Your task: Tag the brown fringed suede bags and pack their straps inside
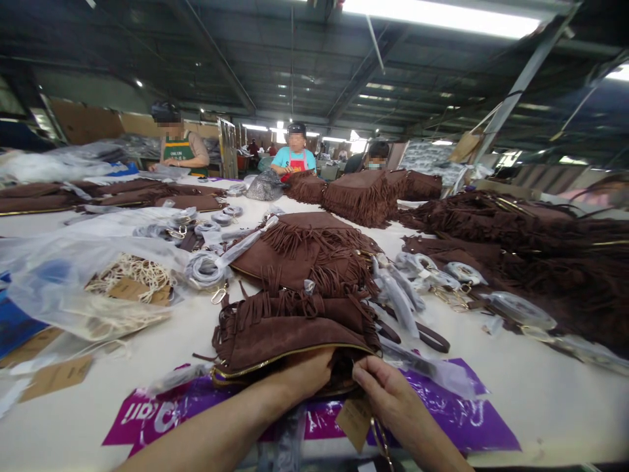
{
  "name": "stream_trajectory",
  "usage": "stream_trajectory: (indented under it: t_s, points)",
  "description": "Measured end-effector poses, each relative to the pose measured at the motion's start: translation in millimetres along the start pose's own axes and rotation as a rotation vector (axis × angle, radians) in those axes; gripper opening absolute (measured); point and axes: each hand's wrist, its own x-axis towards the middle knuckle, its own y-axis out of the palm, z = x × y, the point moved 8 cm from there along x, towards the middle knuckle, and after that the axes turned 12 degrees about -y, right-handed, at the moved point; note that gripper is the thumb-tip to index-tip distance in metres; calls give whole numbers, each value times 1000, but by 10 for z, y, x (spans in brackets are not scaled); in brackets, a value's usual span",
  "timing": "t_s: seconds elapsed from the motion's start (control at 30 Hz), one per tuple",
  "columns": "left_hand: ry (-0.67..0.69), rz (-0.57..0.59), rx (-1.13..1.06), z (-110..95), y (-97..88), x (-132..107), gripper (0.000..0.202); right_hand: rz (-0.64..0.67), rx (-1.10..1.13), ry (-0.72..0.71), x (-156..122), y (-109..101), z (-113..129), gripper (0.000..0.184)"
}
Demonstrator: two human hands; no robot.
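A brown suede fringed bag (289,328) lies on the white table in front of me, its gold zipper open toward me. My left hand (307,370) reaches inside the bag's opening, so its fingers are hidden. At the right end of the opening, my right hand (388,393) is closed in a pinch on the bag's edge. A brown cardboard tag (354,423) hangs just below that hand. A second fringed bag (307,252) lies behind the first.
Purple printed plastic (442,419) lies under the bag. Clear plastic bags with string tags (128,282) sit at left, wrapped straps (407,288) at right. Piles of fringed bags (540,255) cover the right and far table. Three people (295,154) work at the far side.
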Motion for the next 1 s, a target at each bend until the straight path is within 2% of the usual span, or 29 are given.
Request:
stream_trajectory:
  t_s: [0.1,0.2,0.27,0.33,0.43,0.53,0.67,1.0]
  points:
    - [25,-3,-23,-17,-4,16,44,-20,-168,-86,-6,-15,103,29]
    - [-58,-18,-137,27,-94,64,41,-87,-433,-244,8,-26,290,25]
    - [-125,-13,-204,65,-140,89,38,-102,-595,-291,37,5,361,23]
    - [-173,-6,-214,92,-158,100,36,-92,-735,-243,85,35,355,22]
    - [-179,-13,-190,84,-165,93,35,-56,-886,-96,157,51,299,22]
    - [-163,-27,-198,56,-171,81,35,-29,-932,-34,212,64,315,22]
    - [-158,-24,-218,54,-166,78,36,-34,-950,-30,259,59,357,23]
    - [-189,29,-305,80,-152,93,41,-57,-937,-110,332,95,299,23]
